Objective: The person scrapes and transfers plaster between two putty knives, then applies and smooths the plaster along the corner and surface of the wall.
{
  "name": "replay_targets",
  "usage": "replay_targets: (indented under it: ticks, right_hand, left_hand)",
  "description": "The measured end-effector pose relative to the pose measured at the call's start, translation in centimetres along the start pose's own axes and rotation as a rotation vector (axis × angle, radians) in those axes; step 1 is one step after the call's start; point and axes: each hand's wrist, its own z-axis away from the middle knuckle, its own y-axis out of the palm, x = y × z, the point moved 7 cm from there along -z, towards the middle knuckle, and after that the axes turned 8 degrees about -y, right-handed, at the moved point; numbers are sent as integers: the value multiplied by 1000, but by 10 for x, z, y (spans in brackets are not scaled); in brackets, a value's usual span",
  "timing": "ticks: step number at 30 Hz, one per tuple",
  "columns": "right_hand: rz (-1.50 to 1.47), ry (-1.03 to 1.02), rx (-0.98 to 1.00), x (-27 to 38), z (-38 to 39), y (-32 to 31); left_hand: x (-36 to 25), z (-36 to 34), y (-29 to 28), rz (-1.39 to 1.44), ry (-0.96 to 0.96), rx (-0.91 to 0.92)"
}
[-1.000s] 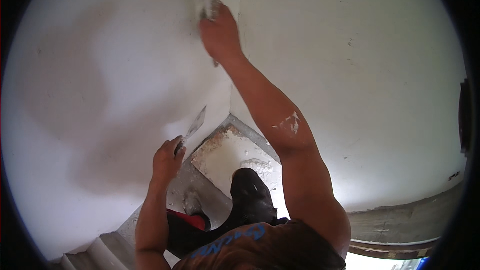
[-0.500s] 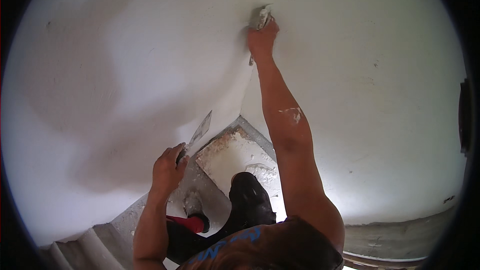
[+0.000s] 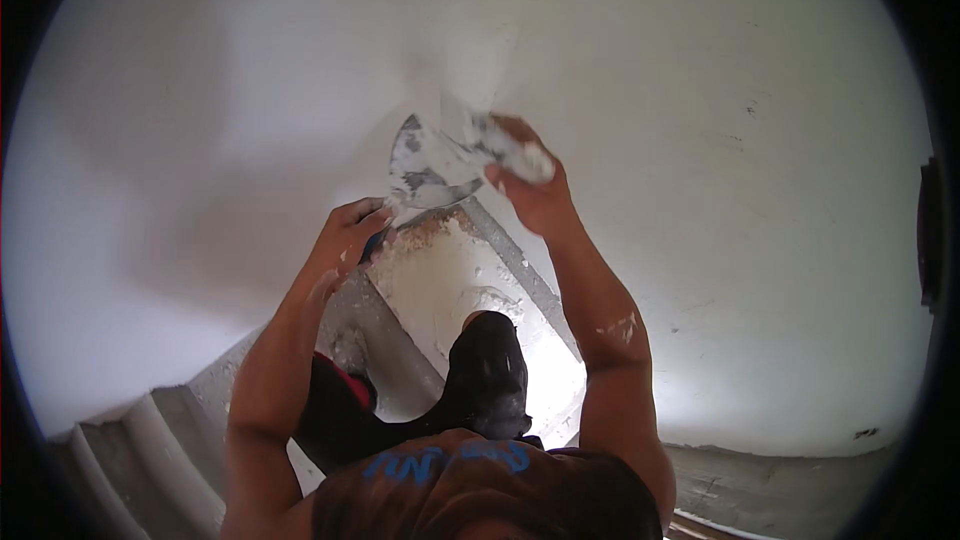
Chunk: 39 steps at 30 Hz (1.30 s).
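My left hand [image 3: 345,230] is closed round the handle of a wide putty knife [image 3: 422,165]. Its broad blade fans upward and carries grey and white smears of plaster. Just to the right, my right hand [image 3: 540,195] grips a plaster-coated trowel [image 3: 512,148], blurred by motion. The trowel's edge is close against the putty knife's blade; I cannot tell whether they touch. Both tools are held in front of the corner between two white walls, above a pale board.
A plaster-spattered board [image 3: 425,280] lies below in the corner, partly under my dark-clad knee [image 3: 490,360]. Concrete steps [image 3: 150,450] descend at the lower left. The left wall [image 3: 190,190] and right wall [image 3: 750,240] rise close on both sides. A dark object [image 3: 930,235] sits at the far right.
My right hand has come down from high in the wall corner with the trowel, toward the putty knife. My left hand has risen and turned its blade broadside.
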Motion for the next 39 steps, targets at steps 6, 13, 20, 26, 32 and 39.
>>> replay_targets:
  ticks: [6, 13, 20, 26, 32, 39]
  right_hand:
    - [758, -447, 564, 1, 44, 27]
    - [595, -41, 181, -73, 44, -50]
    - [605, -272, -534, 24, -121, -117]
    - [763, -243, -597, 35, -216, -131]
    - [761, -164, -560, 22, -216, -130]
    - [679, -282, -473, 50, -191, -34]
  left_hand:
    - [6, 11, 3, 161, -92, 157]
    - [-3, 47, -3, 261, 11, 146]
    - [2, 58, -22, 211, 135, 22]
    - [-8, 50, -34, 70, 31, 24]
    - [5, 57, -38, -13, -64, -39]
    - [0, 60, -44, -21, 9, -38]
